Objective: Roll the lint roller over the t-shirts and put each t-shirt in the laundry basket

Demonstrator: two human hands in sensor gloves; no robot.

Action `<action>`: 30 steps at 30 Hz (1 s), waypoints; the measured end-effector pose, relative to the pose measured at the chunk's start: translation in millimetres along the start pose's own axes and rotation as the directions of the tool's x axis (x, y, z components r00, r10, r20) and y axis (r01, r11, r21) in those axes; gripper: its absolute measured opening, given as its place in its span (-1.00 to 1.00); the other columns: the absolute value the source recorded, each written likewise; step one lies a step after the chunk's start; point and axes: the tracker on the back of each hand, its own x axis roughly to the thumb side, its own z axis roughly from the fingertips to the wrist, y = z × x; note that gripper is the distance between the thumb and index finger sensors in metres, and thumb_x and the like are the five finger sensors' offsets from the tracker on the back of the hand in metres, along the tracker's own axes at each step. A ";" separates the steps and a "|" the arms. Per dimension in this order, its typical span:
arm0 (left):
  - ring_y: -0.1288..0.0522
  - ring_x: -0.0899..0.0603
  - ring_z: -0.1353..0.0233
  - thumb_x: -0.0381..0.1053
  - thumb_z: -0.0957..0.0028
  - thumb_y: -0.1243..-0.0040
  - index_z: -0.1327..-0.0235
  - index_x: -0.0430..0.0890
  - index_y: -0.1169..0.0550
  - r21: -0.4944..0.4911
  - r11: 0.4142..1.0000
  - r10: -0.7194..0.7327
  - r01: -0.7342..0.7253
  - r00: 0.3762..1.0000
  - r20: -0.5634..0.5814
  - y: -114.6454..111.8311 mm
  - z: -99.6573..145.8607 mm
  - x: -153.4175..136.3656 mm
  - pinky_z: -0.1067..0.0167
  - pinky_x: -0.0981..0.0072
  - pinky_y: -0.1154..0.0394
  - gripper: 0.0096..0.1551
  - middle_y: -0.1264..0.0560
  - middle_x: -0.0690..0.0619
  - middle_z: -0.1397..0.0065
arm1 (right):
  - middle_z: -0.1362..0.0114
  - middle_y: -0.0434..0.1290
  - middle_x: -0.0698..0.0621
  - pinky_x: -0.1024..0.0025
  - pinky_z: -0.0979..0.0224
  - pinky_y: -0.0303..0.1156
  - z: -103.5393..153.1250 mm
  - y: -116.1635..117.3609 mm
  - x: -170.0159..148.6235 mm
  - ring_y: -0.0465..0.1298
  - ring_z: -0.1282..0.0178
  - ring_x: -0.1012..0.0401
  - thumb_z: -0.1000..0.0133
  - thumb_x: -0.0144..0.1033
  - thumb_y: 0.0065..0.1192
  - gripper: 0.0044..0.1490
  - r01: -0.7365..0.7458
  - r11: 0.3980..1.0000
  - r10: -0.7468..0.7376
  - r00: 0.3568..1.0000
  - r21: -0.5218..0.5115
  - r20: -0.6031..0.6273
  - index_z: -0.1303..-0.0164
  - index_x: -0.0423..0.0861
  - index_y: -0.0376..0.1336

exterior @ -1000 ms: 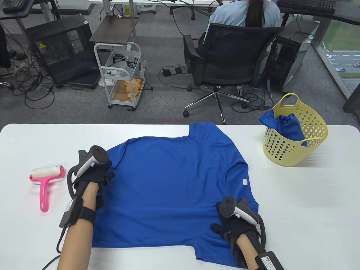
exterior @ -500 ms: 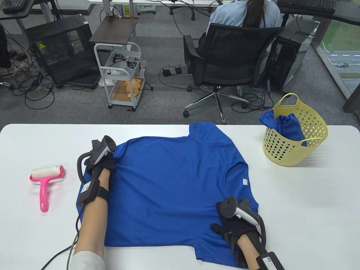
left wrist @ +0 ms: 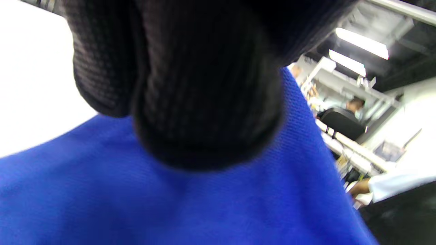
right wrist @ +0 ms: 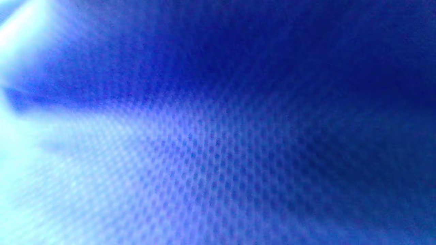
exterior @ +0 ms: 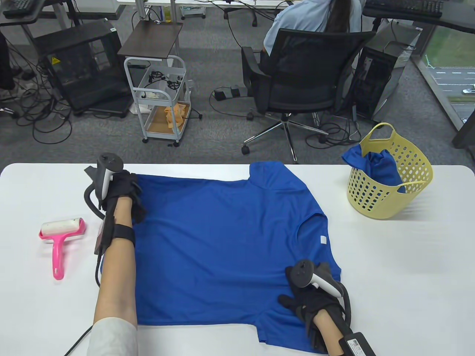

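White table (exterior: 408, 259) carrying a blue t-shirt (exterior: 222, 244) spread flat. Left hand (exterior: 124, 189) pinches the shirt's far-left corner; right hand (exterior: 311, 302) rests on the near-right hem, finger state indiscernible. Pink lint roller (exterior: 59, 237) lies left, handle toward the person, nearer the left hand.

blk gloves, wht/blk trackers, cables, wht sleeve

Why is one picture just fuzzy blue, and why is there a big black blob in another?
Right wrist view: the camera is pressed too close to the blue shirt, so it blurs, with pale glare at the left. Left wrist view: the blob is the left hand, close and out of focus. Table view: sharp and evenly lit, with a soft shadow by the basket.
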 end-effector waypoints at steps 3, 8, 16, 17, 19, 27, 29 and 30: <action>-0.80 0.04 -0.10 0.14 -0.12 -0.10 -0.42 0.03 -0.37 -0.029 0.987 0.162 -0.161 0.986 0.033 -4.2 -9.1 -6.6 -0.31 0.13 -0.59 -0.41 -0.65 0.14 -0.24 | -0.58 -0.69 0.03 -0.32 -0.38 -0.57 0.0 0.1 0.0 -0.67 -0.47 -0.12 -0.12 0.22 -0.17 0.00 0.002 1.000 -0.002 1.000 0.000 0.000 -0.45 0.17 -0.57; -0.17 -0.16 -0.69 0.15 -0.14 -0.05 -0.55 0.17 0.09 -0.092 0.976 0.204 -0.197 0.977 0.064 -5.6 -7.3 -17.4 -0.57 -0.06 -0.15 -0.16 -0.05 0.12 -0.66 | -0.58 -0.70 0.03 -0.32 -0.37 -0.58 -0.1 0.4 -0.2 -0.68 -0.47 -0.11 -0.13 0.22 -0.17 0.00 0.007 1.000 -0.007 1.000 0.001 0.003 -0.45 0.17 -0.57; -0.02 -0.23 -0.72 0.18 -0.10 -0.18 -0.58 0.13 0.01 -0.050 0.947 -0.322 0.319 0.940 -0.111 53.0 30.8 -59.6 -0.57 -0.16 -0.01 -0.10 0.00 0.08 -0.69 | -0.58 -0.69 0.03 -0.32 -0.37 -0.58 -0.1 0.5 -0.4 -0.67 -0.47 -0.12 -0.13 0.22 -0.17 0.00 0.006 1.000 -0.006 1.000 -0.001 0.002 -0.46 0.17 -0.57; -0.02 -0.24 -0.71 0.19 -0.10 -0.20 -0.59 0.13 0.00 -0.054 0.931 -0.365 0.361 0.920 -0.142 58.1 35.0 -65.8 -0.57 -0.17 -0.03 -0.09 0.01 0.08 -0.69 | -0.58 -0.69 0.03 -0.32 -0.37 -0.58 -0.1 0.4 -0.5 -0.67 -0.47 -0.11 -0.13 0.22 -0.17 0.00 0.007 1.000 -0.007 1.000 -0.002 0.001 -0.45 0.17 -0.57; 0.01 -0.28 -0.71 0.24 -0.09 -0.21 -0.61 0.08 0.04 -0.098 0.889 -0.458 0.448 0.859 -0.229 70.7 48.5 -94.0 -0.55 -0.19 -0.07 -0.01 0.07 0.01 -0.70 | -0.58 -0.69 0.03 -0.32 -0.37 -0.58 -0.1 0.5 -0.4 -0.67 -0.47 -0.11 -0.13 0.22 -0.17 0.00 0.007 1.000 -0.007 1.000 -0.001 0.000 -0.45 0.18 -0.57; 0.07 -0.33 -0.70 0.28 -0.06 -0.22 -0.60 -0.07 0.15 -0.216 0.927 -0.370 0.305 0.834 -0.410 62.8 87.9 -197.3 -0.55 -0.18 -0.05 0.14 0.21 -0.15 -0.66 | -0.58 -0.69 0.03 -0.32 -0.38 -0.58 -0.4 0.6 -0.6 -0.67 -0.48 -0.11 -0.13 0.22 -0.17 0.00 0.005 1.000 -0.005 1.000 -0.002 0.000 -0.46 0.18 -0.57; -0.01 -0.30 -0.69 0.27 -0.07 -0.20 -0.60 -0.08 0.11 -0.194 0.937 -0.346 0.289 0.833 -0.432 58.0 93.4 -207.6 -0.54 -0.15 -0.13 0.10 0.15 -0.14 -0.66 | -0.58 -0.69 0.03 -0.32 -0.38 -0.58 -0.4 0.7 -0.7 -0.67 -0.48 -0.11 -0.13 0.22 -0.17 0.00 0.008 1.000 -0.008 1.000 -0.004 0.001 -0.46 0.17 -0.57; -0.07 -0.28 -0.68 0.27 -0.07 -0.17 -0.60 -0.07 0.09 -0.174 0.942 -0.336 0.288 0.840 -0.426 55.1 94.9 -211.5 -0.52 -0.13 -0.19 0.06 0.12 -0.13 -0.66 | -0.58 -0.69 0.03 -0.32 -0.38 -0.58 -0.5 0.8 -0.7 -0.67 -0.48 -0.11 -0.13 0.22 -0.17 0.00 0.008 1.000 -0.008 1.000 -0.005 0.001 -0.46 0.17 -0.57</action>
